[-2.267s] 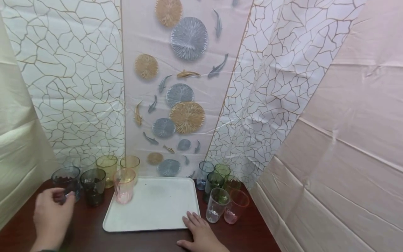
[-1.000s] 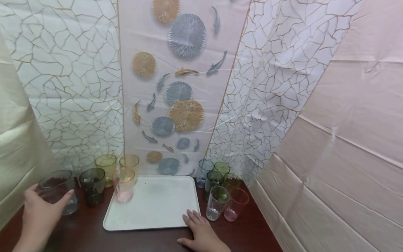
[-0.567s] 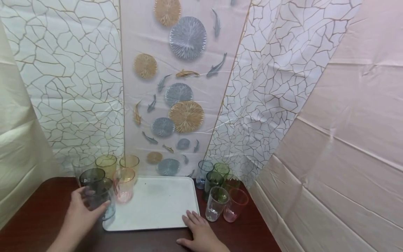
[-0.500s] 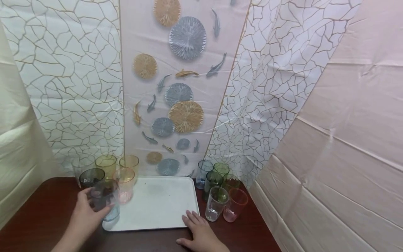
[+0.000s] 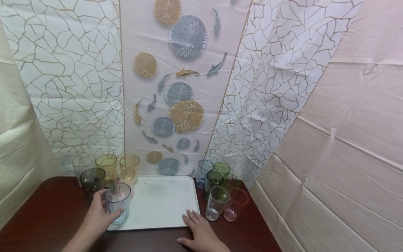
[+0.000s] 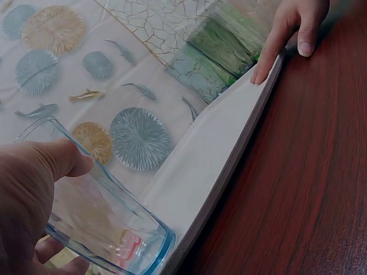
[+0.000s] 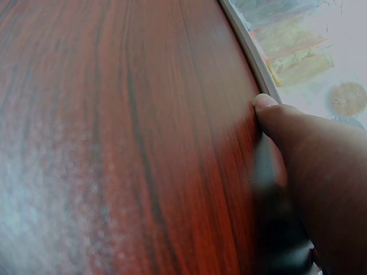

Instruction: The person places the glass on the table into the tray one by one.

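Observation:
My left hand grips a pale blue clear drinking glass at the front left corner of the white tray. Thumb and fingers lie on opposite sides of the glass, which is upright in the head view; whether its base touches the tray I cannot tell. Just behind it, a pink glass stands on the tray's left side. My right hand rests on the tray's front right corner with fingers spread. In the right wrist view its thumb lies along the tray's edge.
Left of the tray stand a dark grey glass, a yellow glass, a clear glass and an amber glass. Several glasses, including a clear tumbler and a pink-red tumbler, crowd the right side. Patterned cloth hangs behind.
My left hand took hold of the blue glass at the far left and carried it rightward, past the dark grey glass, to the tray's front left corner. The right hand stayed in place.

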A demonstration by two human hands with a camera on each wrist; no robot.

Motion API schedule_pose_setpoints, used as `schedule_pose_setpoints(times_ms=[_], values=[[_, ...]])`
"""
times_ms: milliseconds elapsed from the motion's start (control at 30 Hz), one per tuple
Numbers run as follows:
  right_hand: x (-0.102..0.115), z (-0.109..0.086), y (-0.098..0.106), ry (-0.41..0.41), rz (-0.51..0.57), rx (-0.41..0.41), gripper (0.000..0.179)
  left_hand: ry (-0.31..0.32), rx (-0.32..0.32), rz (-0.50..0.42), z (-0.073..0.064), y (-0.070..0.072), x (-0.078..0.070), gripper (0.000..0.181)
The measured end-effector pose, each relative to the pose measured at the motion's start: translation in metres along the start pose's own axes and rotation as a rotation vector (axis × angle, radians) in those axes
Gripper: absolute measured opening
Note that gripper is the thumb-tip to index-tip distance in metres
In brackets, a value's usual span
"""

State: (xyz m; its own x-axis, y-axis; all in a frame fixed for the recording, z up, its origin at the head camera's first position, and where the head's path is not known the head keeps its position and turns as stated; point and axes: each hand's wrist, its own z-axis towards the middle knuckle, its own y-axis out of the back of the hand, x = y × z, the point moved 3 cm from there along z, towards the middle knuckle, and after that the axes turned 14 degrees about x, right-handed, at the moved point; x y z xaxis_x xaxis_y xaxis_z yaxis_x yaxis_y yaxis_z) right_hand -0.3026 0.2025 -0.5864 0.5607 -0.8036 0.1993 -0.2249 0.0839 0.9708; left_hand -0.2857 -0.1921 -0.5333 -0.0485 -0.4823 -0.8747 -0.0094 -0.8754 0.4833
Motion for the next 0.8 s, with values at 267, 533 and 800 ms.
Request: schedule_pose_setpoints(times_ms=[267,533,800], values=[[-0.001,0.002,-0.001,-0.013,-0.014,0.007,0.094,-0.066,-0.018,0.017,-0.001,-0.001,0.001,0.105],[-0.001,0.002,0.0,-0.026,0.011,0.044,0.097,-0.08,0.014,0.265,0.004,0.003,0.02,0.129],[0.001,0.001,0.002,-0.02,0.013,0.037,0.095,-0.108,0.085,0.646,0.008,-0.005,0.05,0.142]])
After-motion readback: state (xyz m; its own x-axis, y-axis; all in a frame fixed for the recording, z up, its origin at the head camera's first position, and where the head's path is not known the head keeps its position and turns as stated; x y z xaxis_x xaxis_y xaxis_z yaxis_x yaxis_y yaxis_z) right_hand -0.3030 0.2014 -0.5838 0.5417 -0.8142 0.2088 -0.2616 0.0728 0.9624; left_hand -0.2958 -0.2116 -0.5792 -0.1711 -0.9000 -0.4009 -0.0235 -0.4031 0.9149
